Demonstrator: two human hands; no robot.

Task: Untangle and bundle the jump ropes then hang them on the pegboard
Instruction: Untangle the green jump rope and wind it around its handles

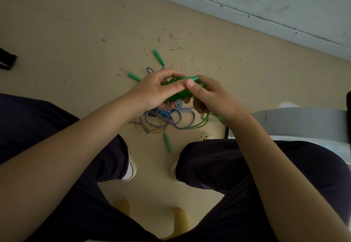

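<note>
I sit above a tangle of jump ropes [171,118] on the floor. Both hands hold a green bundle of rope and handles [178,82] over the tangle. My left hand [152,89] grips its left side, fingers curled over the top. My right hand [210,97] grips its right side, and thin green cord [203,124] hangs from it. A blue-and-white striped rope [182,120] loops below, beside a blue handle [163,113]. Three loose green handles lie around: far [158,55], left [133,76], near [168,143].
A pale wall base [247,8] runs diagonally across the upper right. A grey-white object [296,122] stands at the right by my knee. My dark-trousered legs and white shoes [131,169] flank the ropes. Yellow stool legs [180,220] show below. A dark object [7,59] lies at left.
</note>
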